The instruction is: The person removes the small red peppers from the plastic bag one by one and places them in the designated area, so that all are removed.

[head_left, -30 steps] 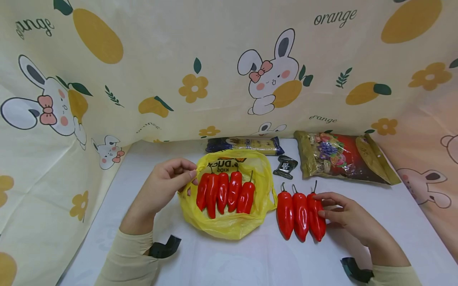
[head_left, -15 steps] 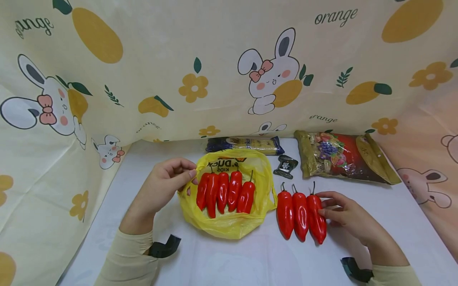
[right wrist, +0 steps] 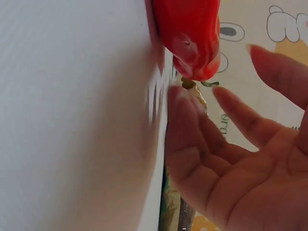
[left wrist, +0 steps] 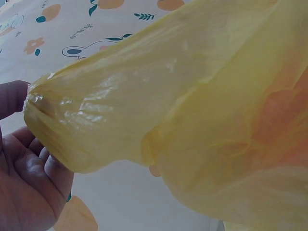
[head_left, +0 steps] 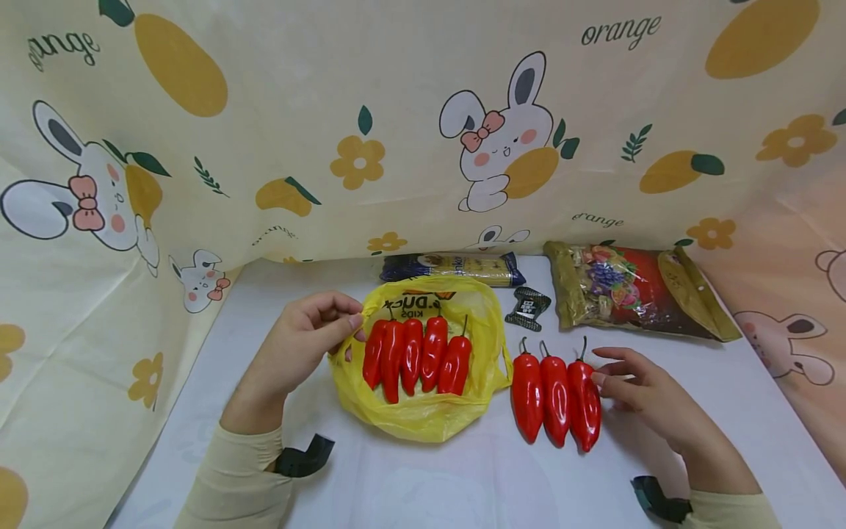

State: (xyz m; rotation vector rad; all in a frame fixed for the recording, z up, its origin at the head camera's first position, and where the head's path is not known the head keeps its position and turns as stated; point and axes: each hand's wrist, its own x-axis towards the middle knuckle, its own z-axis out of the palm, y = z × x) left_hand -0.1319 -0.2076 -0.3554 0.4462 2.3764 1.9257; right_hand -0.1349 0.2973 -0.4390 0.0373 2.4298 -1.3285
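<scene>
My left hand [head_left: 311, 334] pinches the left rim of a yellow plastic bag [head_left: 423, 422]. In the left wrist view, the bag's film [left wrist: 110, 110] is drawn taut toward those fingertips. Several glossy red chili peppers [head_left: 412, 356] lie side by side in the bag's mouth, stems pointing away. Three more red peppers stand in a row on the table to the bag's right. Just right of the outermost pepper [head_left: 584, 408], my right hand [head_left: 651, 397] has its fingers loosely extended. The right wrist view shows a gap between those fingers and the red pepper [right wrist: 187, 33].
Behind the bag lies a blue and yellow packet [head_left: 456, 270]. A small black wrapped packet [head_left: 527, 308] sits right of it. A large red and gold bag [head_left: 634, 286] rests at the back right, against a bunny-print cloth [head_left: 396, 73]. The white table [head_left: 429, 492] extends in front.
My right hand has drawn slightly right, away from the outermost pepper, which it was holding. That pepper shifted a little and now lies beside the other two. The left hand stays put.
</scene>
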